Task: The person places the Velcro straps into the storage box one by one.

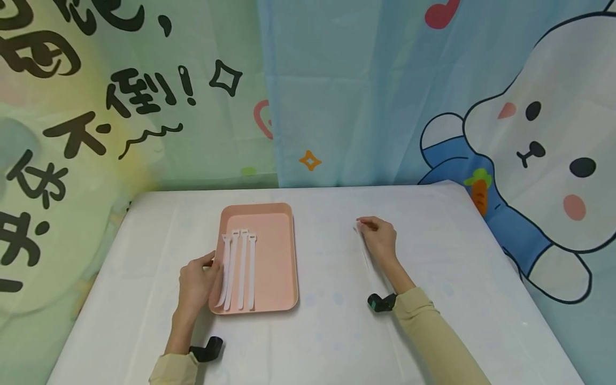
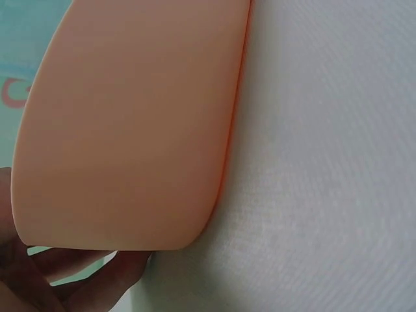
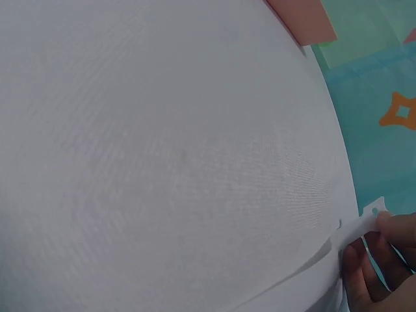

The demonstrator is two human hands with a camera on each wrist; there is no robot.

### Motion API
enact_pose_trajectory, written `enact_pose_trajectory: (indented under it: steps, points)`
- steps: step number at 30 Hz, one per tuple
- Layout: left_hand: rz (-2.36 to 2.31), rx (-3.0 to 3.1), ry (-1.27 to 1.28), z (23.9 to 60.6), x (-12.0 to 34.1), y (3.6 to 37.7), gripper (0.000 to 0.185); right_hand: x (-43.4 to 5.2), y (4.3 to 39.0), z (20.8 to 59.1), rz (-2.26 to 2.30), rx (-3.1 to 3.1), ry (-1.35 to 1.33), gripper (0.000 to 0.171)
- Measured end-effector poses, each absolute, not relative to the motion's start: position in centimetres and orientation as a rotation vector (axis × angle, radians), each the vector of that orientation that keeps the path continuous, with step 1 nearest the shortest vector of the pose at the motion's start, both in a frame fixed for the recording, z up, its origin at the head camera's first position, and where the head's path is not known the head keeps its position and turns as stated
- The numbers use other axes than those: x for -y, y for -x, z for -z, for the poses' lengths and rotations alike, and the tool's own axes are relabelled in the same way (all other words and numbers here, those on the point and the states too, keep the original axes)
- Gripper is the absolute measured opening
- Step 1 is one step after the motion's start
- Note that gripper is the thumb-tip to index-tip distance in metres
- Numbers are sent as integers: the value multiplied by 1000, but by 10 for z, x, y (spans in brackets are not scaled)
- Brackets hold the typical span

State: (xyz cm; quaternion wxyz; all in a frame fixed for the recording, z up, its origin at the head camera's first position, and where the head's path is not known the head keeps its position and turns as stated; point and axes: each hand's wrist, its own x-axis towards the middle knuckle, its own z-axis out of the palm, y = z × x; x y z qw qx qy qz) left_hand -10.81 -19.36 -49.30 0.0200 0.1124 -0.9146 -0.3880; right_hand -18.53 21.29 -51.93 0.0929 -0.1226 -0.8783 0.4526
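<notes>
My left hand (image 1: 196,280) grips the left rim of a pink rectangular tray (image 1: 274,256). In the left wrist view its fingers (image 2: 107,286) show at the end of the tray's side wall (image 2: 130,130). Several slim white strips (image 1: 243,270) with small wider heads lie side by side lengthwise in the tray's left half. Farther right, my right hand (image 1: 380,238) pinches the upper end of a similar long white strip (image 1: 364,248) above the table. In the right wrist view, the strip's notched head (image 3: 374,211) with a small hole shows at the fingertips; its lower part is hard to make out against the white cloth.
A white cloth covers the table (image 1: 327,342). Behind it hangs a printed curtain (image 1: 337,96) with a cartoon bear and dark lettering. Black wrist cameras sit on the left wrist (image 1: 207,350) and the right wrist (image 1: 382,302).
</notes>
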Motion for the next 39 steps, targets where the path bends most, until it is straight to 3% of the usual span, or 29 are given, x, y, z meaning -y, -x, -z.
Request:
enact_pose_trajectory:
  steps: [39]
  points:
    - [1200, 2820, -350, 494, 194, 108, 39, -188, 179, 489, -1540, 2591, 327, 22]
